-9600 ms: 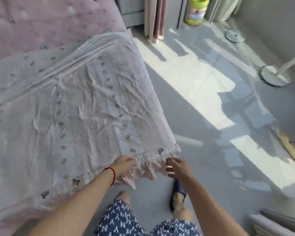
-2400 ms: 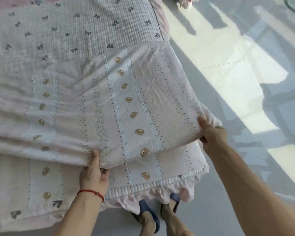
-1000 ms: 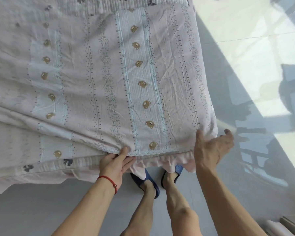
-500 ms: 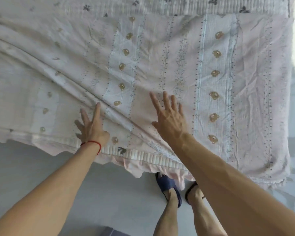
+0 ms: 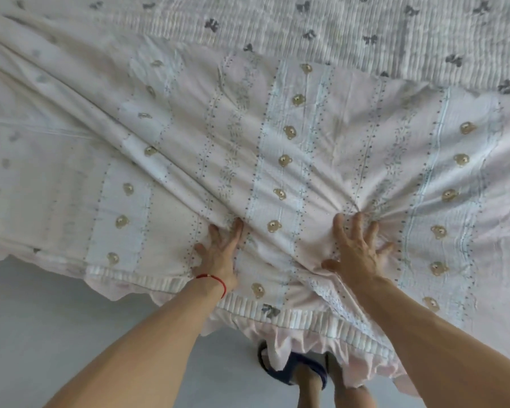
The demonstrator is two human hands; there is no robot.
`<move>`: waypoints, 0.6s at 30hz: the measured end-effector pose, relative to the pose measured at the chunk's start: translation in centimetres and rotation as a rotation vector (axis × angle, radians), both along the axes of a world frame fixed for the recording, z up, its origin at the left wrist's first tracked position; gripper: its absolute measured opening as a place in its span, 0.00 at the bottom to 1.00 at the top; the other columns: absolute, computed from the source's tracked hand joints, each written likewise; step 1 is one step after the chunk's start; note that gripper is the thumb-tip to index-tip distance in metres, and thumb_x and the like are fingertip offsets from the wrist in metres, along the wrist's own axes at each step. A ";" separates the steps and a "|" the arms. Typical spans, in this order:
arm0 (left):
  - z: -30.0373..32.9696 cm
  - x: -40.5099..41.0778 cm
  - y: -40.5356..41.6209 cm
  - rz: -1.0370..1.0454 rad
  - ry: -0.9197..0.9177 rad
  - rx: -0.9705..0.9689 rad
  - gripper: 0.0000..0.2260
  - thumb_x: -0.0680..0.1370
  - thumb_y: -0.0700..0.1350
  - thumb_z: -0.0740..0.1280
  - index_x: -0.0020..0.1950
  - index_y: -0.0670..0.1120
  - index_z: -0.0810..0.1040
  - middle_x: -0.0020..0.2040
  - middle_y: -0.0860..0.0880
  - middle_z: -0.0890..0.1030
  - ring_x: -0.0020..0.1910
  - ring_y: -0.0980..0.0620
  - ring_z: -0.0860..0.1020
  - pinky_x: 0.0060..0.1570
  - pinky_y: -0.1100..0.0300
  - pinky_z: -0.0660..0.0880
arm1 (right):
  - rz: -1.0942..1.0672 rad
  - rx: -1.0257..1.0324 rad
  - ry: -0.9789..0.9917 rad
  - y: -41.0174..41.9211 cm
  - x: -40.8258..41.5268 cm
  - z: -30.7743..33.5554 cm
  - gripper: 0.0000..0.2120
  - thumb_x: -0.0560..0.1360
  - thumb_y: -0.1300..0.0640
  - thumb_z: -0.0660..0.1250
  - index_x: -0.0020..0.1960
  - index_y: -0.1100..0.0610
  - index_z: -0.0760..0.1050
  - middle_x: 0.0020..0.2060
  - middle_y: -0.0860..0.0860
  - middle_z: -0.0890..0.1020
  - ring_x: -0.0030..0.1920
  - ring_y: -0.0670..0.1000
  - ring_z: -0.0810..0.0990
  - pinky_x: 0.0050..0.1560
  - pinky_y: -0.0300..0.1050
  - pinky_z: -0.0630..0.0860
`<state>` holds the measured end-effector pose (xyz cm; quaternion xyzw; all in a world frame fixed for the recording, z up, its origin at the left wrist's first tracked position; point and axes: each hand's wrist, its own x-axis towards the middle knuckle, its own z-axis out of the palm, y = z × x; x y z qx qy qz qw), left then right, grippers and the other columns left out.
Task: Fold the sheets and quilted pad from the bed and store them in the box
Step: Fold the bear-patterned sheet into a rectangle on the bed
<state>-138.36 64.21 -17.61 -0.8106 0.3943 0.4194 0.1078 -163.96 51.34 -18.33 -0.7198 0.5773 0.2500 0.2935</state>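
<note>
Handling notes, item one: sheet [image 5: 292,148], pale pink cotton printed with small bears and dotted stripes, lying doubled over across the near part of the bed. You should expect it to be light, limp and quick to crease; diagonal wrinkles run from far left down toward your hands, and a knot of puckers gathers at the right fingertips. It will slide over the layer beneath rather than hold a shape, so take it by corners or along a hemmed edge, not mid-panel.

Item two: quilted pad [image 5: 365,28], ribbed white with grey bows, showing along the far side and, as a ribbed border with a pink ruffle [image 5: 301,343], at the near edge below the sheet. You can judge it thicker and somewhat heavier, soft but with more body; the bound border looks the best hold.

Item three: left hand [image 5: 220,254], red cord at the wrist, fingers straight and close together, palm flat on the sheet near the bed's near edge, gripping nothing.

Item four: right hand [image 5: 357,248], just right of the left, fingers splayed wide, palm pressing the sheet, cloth bunching ahead of the fingertips.

Storage box: not in view.
</note>
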 end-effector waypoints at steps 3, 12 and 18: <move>1.0 -0.8 -0.3 0.004 -0.012 0.056 0.60 0.74 0.30 0.70 0.71 0.77 0.30 0.81 0.50 0.32 0.79 0.29 0.43 0.66 0.26 0.66 | 0.015 -0.012 0.009 0.2 -0.2 -0.5 0.61 0.69 0.41 0.78 0.83 0.45 0.35 0.81 0.55 0.32 0.78 0.70 0.32 0.68 0.81 0.37; 2.6 1.7 -0.1 -0.101 0.195 0.094 0.57 0.75 0.32 0.67 0.70 0.76 0.26 0.80 0.48 0.28 0.78 0.28 0.39 0.70 0.31 0.66 | -0.026 0.014 0.124 0.2 0.9 -0.3 0.62 0.67 0.39 0.76 0.82 0.44 0.34 0.81 0.53 0.32 0.79 0.67 0.32 0.71 0.82 0.41; 5.9 11.1 -0.6 0.119 0.599 -0.011 0.34 0.74 0.35 0.68 0.76 0.62 0.67 0.71 0.51 0.73 0.66 0.49 0.76 0.53 0.59 0.79 | -0.193 -0.079 0.107 1.3 2.1 2.4 0.61 0.66 0.51 0.82 0.83 0.42 0.41 0.82 0.50 0.37 0.81 0.63 0.35 0.74 0.79 0.42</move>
